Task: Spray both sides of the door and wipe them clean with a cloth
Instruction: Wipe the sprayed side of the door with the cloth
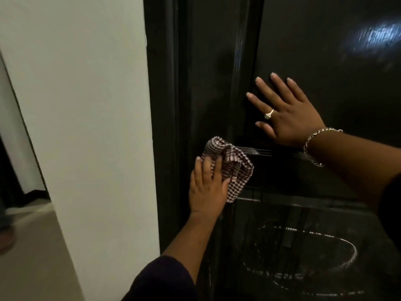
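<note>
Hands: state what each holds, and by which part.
Left hand presses the bunched cloth by its lower left side against the door. Right hand holds nothing, flat on the door.

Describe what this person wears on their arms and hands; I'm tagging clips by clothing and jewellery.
The left hand is bare of jewellery, and a dark sleeve covers the left forearm's lower part. The right hand has a silver-coloured ring with a pale top on one finger, and a silver-coloured chain bracelet hangs at the wrist. A dark sleeve edge shows at the right border.
</note>
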